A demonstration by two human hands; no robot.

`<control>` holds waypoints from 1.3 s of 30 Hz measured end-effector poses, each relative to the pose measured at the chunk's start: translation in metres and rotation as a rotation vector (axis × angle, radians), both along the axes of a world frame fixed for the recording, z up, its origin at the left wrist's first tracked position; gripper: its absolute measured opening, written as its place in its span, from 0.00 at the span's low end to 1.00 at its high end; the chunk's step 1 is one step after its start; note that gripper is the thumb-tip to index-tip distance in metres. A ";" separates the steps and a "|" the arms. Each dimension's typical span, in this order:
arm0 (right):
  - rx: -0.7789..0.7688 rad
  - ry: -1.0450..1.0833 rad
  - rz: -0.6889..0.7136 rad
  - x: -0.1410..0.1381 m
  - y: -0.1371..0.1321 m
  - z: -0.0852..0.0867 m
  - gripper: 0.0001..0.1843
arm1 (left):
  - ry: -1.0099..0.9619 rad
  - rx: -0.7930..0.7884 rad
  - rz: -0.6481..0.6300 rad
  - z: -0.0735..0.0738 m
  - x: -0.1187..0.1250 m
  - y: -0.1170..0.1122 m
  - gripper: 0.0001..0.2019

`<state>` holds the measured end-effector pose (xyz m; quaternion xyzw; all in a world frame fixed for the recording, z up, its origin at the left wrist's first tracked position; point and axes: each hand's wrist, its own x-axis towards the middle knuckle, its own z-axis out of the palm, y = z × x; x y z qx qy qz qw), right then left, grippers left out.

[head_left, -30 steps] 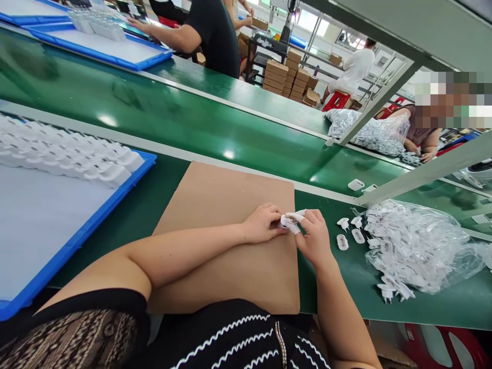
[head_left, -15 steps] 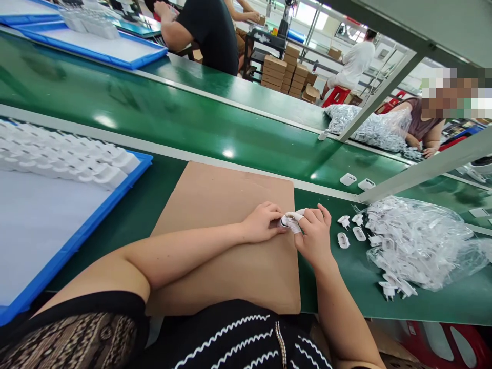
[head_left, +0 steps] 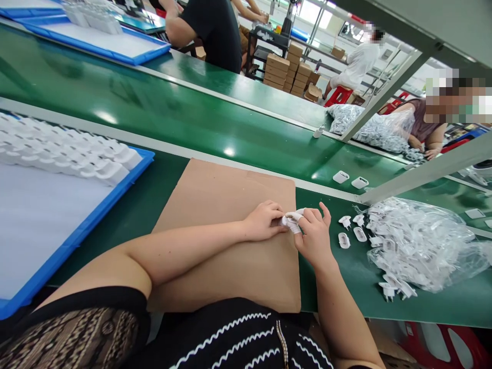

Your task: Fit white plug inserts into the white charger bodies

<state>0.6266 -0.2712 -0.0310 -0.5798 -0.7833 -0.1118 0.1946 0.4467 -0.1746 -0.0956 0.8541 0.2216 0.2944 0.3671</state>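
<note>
My left hand point(head_left: 263, 221) and my right hand point(head_left: 314, 237) meet over the right edge of a brown cardboard sheet point(head_left: 226, 205). Both pinch one small white plastic plug part point(head_left: 291, 220) between their fingertips. My right forefinger wears a white finger cot. Just right of my right hand lie several loose white plug parts point(head_left: 350, 230) on the green table. Beyond them sits a clear plastic bag point(head_left: 418, 245) heaped with more white parts.
A blue tray point(head_left: 88, 225) at left holds rows of white parts point(head_left: 73, 154) on a white liner. Two white parts point(head_left: 349, 179) ride the green conveyor belt point(head_left: 172, 118). Grey frame bars point(head_left: 423, 171) cross at right. Other people work across the belt; cardboard boxes point(head_left: 288, 74) stand behind.
My hands stay in place on the plug part; my right little finger has lifted slightly. The two white parts on the conveyor have drifted left.
</note>
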 end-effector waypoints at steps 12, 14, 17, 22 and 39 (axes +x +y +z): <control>-0.050 0.042 -0.089 -0.003 0.004 -0.005 0.15 | 0.012 -0.030 0.014 0.003 0.000 -0.001 0.13; -0.049 0.130 -0.079 0.000 0.004 -0.013 0.14 | 0.015 -0.036 0.017 0.002 0.001 0.000 0.13; -0.064 0.356 -0.041 0.004 0.008 -0.025 0.15 | 0.009 -0.038 0.019 0.000 0.002 0.001 0.13; -0.198 0.814 0.073 0.007 0.017 -0.034 0.28 | -0.106 -0.142 0.045 -0.001 0.000 -0.001 0.12; 0.222 0.648 0.136 -0.026 -0.001 -0.019 0.17 | -0.646 -0.144 0.027 0.014 -0.001 -0.024 0.22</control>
